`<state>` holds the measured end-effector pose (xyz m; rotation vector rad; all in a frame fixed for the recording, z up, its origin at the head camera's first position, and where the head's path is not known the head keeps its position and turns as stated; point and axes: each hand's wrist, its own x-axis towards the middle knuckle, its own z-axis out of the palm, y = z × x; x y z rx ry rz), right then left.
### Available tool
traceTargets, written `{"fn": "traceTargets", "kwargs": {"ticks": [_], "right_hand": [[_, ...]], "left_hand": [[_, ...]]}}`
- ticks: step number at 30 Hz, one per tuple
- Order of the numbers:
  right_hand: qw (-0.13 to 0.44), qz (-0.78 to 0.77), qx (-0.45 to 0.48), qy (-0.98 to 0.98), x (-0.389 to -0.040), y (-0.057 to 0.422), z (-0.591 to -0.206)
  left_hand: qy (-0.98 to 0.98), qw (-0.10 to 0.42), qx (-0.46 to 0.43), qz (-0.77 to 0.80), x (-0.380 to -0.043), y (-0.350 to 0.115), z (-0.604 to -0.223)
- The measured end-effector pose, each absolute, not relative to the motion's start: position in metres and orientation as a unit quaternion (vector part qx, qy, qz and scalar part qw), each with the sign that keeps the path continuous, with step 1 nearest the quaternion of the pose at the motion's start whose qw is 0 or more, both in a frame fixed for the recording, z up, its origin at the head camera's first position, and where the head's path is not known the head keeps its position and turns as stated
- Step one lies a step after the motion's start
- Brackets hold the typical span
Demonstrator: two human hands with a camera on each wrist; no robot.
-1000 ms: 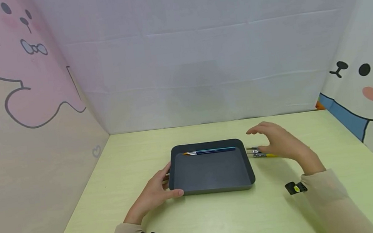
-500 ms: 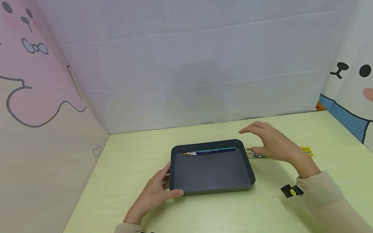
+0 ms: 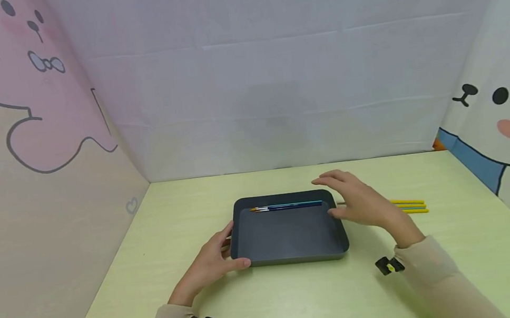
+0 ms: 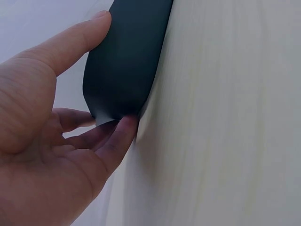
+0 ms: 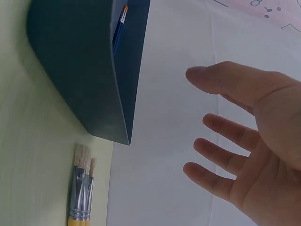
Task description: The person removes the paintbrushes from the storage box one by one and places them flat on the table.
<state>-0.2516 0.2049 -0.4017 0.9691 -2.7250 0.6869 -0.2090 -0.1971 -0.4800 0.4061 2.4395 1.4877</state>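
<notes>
Two brushes (image 3: pixel 289 206), head view — tray (image 4: pixel 124 61) hides both from left wrist.

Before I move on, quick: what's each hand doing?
Left hand: holding the tray by its left end.
Right hand: open, holding nothing.

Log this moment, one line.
left hand: grips charcoal rectangular tray; right hand: empty; blue-handled paintbrushes: inside tray; yellow-handled paintbrushes: beside tray

The right hand (image 3: pixel 359 200) has moved left toward the tray (image 3: pixel 288 237).
</notes>
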Motion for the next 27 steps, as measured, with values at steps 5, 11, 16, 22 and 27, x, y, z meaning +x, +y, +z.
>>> {"fn": "traceTargets", "kwargs": {"ticks": [5, 11, 16, 22, 27], "right_hand": [[0.077, 0.222, 0.326, -0.916, -0.250, 0.198, -0.404], [0.063, 0.225, 0.323, -0.917, -0.247, 0.192, -0.403], [0.040, 0.215, 0.324, -0.921, -0.250, 0.185, -0.400], [-0.009, 0.200, 0.341, -0.919, -0.260, 0.172, -0.396], [-0.061, 0.200, 0.357, -0.910, -0.271, 0.159, -0.395]], "left_hand": [[0.839, 0.128, 0.139, 0.511, -0.209, -0.198, -0.481], [0.840, 0.125, 0.143, 0.508, -0.210, -0.197, -0.481], [0.840, 0.125, 0.148, 0.506, -0.210, -0.196, -0.480], [0.842, 0.123, 0.151, 0.503, -0.210, -0.196, -0.480], [0.843, 0.122, 0.147, 0.503, -0.210, -0.197, -0.481]]}}
